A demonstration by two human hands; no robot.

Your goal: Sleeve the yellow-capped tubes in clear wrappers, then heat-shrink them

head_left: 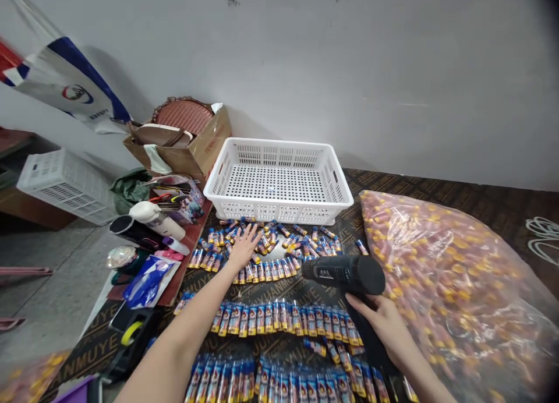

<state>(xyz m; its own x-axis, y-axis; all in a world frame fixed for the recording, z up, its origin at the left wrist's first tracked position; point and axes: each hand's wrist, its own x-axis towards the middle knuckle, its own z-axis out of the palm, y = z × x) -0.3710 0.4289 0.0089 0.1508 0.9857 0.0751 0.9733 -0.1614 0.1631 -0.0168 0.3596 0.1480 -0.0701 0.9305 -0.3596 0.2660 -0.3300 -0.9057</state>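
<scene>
My left hand (245, 247) reaches over the far heap of small blue and yellow tubes (305, 246), its fingers spread on or just above them. My right hand (382, 321) is wrapped round the handle of a black hair dryer (345, 274), whose nozzle points left over the right end of a row of tubes. Below lies a long row of upright-facing tubes (283, 318) side by side. More rows (266, 382) run along the near edge, with a few loose tubes lying askew by the dryer's handle.
A white plastic basket (279, 202) stands against the wall. On the right lies a big clear bag (454, 275) of pink and yellow pieces. Bottles (159, 221), a cardboard box (205, 144) and a black tape dispenser (135, 333) are at the left.
</scene>
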